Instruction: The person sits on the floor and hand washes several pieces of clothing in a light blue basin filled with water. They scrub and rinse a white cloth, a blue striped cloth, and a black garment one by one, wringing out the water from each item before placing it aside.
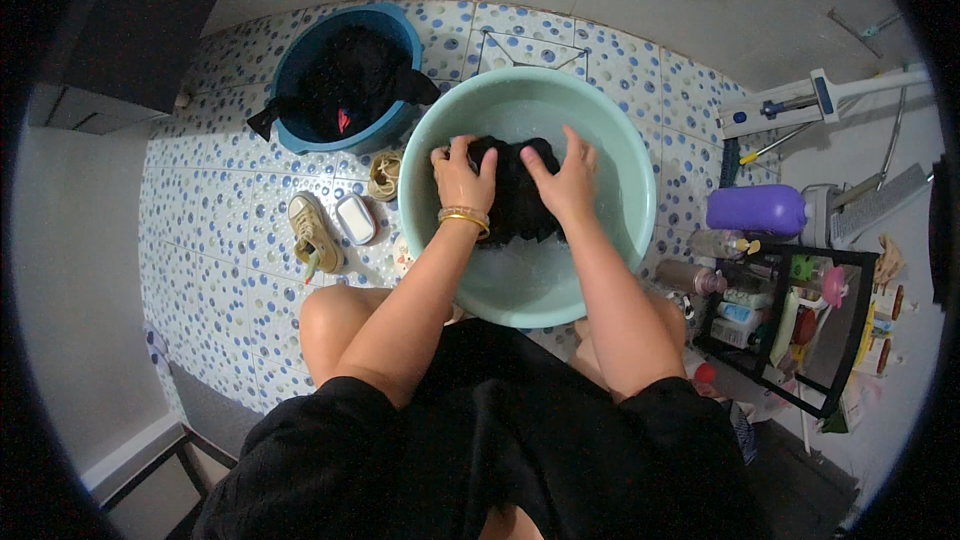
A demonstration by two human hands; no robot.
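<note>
In front of me stands a pale green plastic basin (517,311) with cloudy water in it. A black cloth garment (519,195) lies bunched in the water. My left hand (465,178), with bracelets at the wrist, rests on the garment's left side, fingers spread and tips partly hidden. On its right side my right hand (564,178) touches it with the thumb, the other fingers raised and apart. Neither hand is closed around the cloth. Beyond to the left, a blue plastic tub (283,75) holds black clothing (360,75), parts of which hang over the rim.
A canvas shoe (313,232), a second shoe (385,176) and a soap box (355,219) sit on the tiled floor (217,225) left of the basin. To the right are a purple bottle (756,210), a black-framed rack (859,315) with several bottles, and a mop (825,97).
</note>
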